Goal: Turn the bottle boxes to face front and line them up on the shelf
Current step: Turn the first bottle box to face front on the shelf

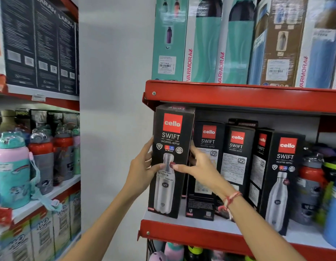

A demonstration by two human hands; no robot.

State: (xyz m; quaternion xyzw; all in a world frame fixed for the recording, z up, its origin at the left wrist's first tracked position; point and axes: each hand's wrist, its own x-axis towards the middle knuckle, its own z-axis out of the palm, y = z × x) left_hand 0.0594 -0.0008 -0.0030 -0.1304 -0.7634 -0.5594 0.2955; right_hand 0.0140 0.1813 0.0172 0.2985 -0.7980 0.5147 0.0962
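Note:
Black Cello Swift bottle boxes stand on the red-edged shelf [191,235]. The leftmost box [171,140] faces front, showing its steel bottle picture, at the shelf's left end. My left hand [142,170] grips its left edge with the thumb on the front. My right hand [199,167] holds its right edge, thumb also on the front. Right of it, two boxes [207,162] [236,157] show printed text panels instead of the bottle picture. A third [259,162] stands angled. The far-right box [284,178] faces front.
Teal and blue Varmora boxes [204,44] fill the shelf above. Loose bottles [310,185] stand right of the black boxes. A left-hand rack holds dark Larah boxes [41,44] and children's bottles [14,166]. A white wall [114,110] separates the racks.

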